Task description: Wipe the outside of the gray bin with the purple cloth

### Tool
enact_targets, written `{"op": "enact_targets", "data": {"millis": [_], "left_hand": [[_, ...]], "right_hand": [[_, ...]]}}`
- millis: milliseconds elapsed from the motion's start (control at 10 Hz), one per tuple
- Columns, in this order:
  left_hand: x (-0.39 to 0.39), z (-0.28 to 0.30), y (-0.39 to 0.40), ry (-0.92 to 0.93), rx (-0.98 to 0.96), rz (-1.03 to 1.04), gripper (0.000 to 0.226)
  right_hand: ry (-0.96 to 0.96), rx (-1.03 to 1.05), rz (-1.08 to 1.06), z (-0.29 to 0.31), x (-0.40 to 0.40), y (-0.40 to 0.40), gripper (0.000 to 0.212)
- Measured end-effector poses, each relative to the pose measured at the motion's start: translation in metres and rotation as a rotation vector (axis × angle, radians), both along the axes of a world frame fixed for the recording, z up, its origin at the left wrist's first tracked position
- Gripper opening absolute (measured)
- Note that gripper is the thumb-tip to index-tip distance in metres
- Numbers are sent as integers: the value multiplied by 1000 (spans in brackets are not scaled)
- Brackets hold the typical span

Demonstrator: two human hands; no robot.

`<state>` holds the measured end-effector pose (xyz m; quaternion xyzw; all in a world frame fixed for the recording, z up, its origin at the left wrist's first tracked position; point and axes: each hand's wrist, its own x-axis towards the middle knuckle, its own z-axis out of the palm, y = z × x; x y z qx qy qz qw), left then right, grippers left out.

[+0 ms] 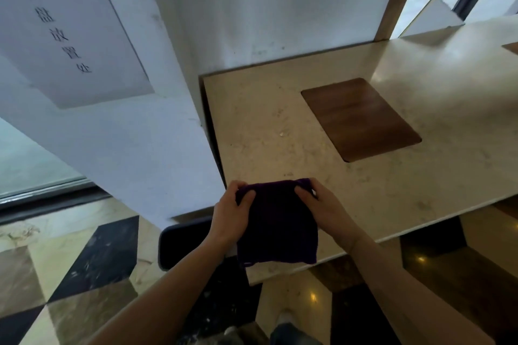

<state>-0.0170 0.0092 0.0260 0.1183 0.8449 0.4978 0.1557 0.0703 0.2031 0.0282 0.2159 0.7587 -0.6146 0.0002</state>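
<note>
A dark purple cloth (277, 227) hangs folded over the front corner of a pale marble counter (392, 176). My left hand (231, 211) pinches its upper left corner, and my right hand (322, 209) pinches its upper right corner. Below the counter's left corner, a dark gray bin (182, 244) with a rounded rim stands on the floor, mostly hidden behind my left forearm and the counter.
A white pillar (126, 134) with a paper sign (64, 28) rises at the left, close to the bin. A wooden inset panel (361, 117) lies in the countertop. The floor has black and beige tiles (92, 260). My shoe (286, 316) shows below.
</note>
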Motion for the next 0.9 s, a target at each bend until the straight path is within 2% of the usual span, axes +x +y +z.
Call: {"op": "enact_targets", "data": {"millis": [100, 200, 300, 400, 500, 600, 700, 800, 900], "left_hand": [[3, -38, 4, -89, -77, 2, 4], [-2, -57, 8, -129, -116, -14, 5], [-10, -81, 12, -148, -201, -18, 6], [-15, -90, 15, -69, -271, -19, 3], [-26, -95, 19, 108, -428, -55, 8], [-31, -97, 20, 189, -532, -87, 15], [-32, -101, 19, 232, -589, -121, 21], [-31, -96, 15, 255, -558, -94, 22], [-30, -78, 4, 359, -458, -16, 17]], "right_hand": [[-139, -13, -2, -39, 1, 7, 18], [-196, 33, -12, -59, -4, 9, 21], [-222, 160, -9, -82, -15, 10, 22], [-224, 327, -25, -91, -20, 10, 23], [-269, 648, -57, -98, -28, 12, 28], [-289, 737, -74, -99, -31, 17, 30], [-296, 728, -65, -102, -29, 22, 27], [-256, 677, -92, -98, -27, 25, 23], [-121, 585, -158, -78, -30, 29, 18]]}}
